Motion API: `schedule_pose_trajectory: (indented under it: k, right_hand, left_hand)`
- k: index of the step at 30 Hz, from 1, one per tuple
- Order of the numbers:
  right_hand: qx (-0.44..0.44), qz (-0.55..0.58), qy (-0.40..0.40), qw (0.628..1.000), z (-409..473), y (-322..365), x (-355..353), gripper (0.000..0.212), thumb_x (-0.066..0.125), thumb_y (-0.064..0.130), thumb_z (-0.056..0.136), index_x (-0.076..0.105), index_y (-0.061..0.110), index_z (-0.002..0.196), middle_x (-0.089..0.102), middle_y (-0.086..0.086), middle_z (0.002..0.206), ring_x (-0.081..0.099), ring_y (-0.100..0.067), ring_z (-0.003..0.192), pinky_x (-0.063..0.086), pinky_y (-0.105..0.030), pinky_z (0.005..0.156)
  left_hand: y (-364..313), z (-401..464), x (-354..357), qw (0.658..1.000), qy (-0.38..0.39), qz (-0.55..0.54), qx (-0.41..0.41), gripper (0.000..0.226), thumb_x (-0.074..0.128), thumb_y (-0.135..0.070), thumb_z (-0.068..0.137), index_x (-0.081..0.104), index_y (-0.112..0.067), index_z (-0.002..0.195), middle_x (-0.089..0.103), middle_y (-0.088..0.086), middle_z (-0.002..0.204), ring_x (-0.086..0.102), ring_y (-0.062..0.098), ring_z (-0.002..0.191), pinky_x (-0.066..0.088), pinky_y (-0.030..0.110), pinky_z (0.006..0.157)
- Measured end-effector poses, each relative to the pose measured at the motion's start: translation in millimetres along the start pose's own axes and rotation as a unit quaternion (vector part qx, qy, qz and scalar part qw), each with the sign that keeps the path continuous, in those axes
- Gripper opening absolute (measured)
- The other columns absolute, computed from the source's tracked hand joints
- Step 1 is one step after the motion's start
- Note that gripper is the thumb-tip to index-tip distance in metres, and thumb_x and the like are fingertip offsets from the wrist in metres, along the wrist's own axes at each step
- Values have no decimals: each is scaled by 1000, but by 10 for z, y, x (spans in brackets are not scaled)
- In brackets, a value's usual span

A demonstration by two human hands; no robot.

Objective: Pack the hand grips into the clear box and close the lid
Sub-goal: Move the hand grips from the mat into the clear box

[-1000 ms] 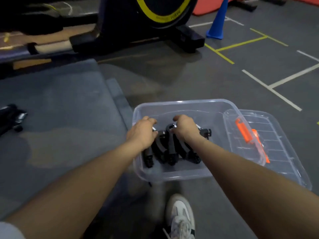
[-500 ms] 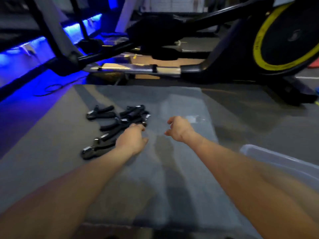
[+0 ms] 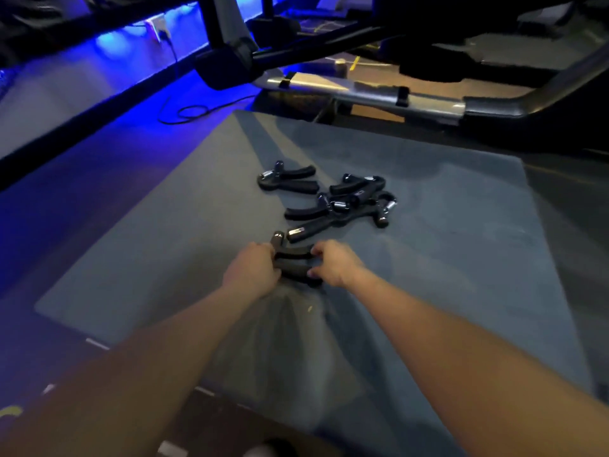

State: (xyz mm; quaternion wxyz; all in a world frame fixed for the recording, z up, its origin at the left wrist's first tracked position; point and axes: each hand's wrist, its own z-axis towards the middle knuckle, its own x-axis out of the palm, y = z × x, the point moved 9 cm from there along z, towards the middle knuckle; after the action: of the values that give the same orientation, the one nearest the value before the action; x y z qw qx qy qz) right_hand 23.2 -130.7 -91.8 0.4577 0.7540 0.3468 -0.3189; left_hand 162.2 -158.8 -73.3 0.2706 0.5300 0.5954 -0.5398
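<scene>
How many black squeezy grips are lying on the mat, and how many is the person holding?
Held hand grip, between left hand and right hand: 1
Lone hand grip on the mat: 1
Piled hand grips: 3, my best count, since they overlap
Total: 5

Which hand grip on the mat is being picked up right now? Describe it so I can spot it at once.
Start at the grey mat before the exercise machine. A cluster of black hand grips lies mid-mat; nearer the person lies one hand grip apart from them. It alone sits between the left hand and right hand, both gripping it.
</scene>
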Motion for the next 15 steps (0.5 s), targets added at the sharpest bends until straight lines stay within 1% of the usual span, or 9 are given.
schedule_pose_trajectory:
  k: [3,5,6,8,11,13,15]
  right_hand:
    - [-20,-56,16,998,55,69,256,46,67,20,85,54,15,129,53,-13,130,49,-30,122,45,-35,98]
    - [-44,-96,-2,994,56,90,314,46,65,16,85,53,16,130,50,-11,130,41,-28,126,45,-38,98]
    - [-50,-105,-15,993,45,90,305,45,64,14,85,54,16,129,49,-11,129,39,-27,126,45,-38,99]
    - [-48,-106,-34,993,23,70,262,40,62,12,85,57,15,125,49,-12,128,43,-26,124,45,-37,98]
    - [-67,-120,-53,989,-57,67,164,30,52,9,89,59,11,118,51,-13,126,47,-30,118,45,-38,93]
    - [-74,-133,-60,987,-149,12,48,28,49,6,90,59,7,116,51,-14,125,47,-31,116,46,-39,93]
    - [-65,-141,-64,986,-274,-119,-132,31,52,5,88,58,6,118,49,-13,125,47,-30,116,46,-38,93]
  left_hand:
    - [123,-5,97,1000,10,5,-3,27,60,-21,83,60,-14,109,57,13,120,58,34,110,49,39,90]
    - [124,-13,144,1000,16,2,1,28,59,-21,82,59,-16,110,55,12,123,57,33,112,50,41,91]
    - [111,-25,172,1000,22,2,3,28,58,-22,83,59,-16,111,53,12,124,57,33,113,50,42,92]
    - [77,-44,208,1000,28,4,6,28,57,-22,84,58,-15,112,51,11,126,55,32,115,49,42,92]
    - [-40,-71,205,1000,18,4,17,29,55,-18,84,57,-14,112,52,12,125,54,33,115,48,42,93]
    - [-194,-100,174,1000,8,-2,27,30,55,-19,86,55,-14,116,51,12,124,54,32,115,47,40,95]
    - [-422,-143,150,999,1,-16,39,33,55,-20,87,53,-16,120,49,12,125,53,32,116,45,40,96]
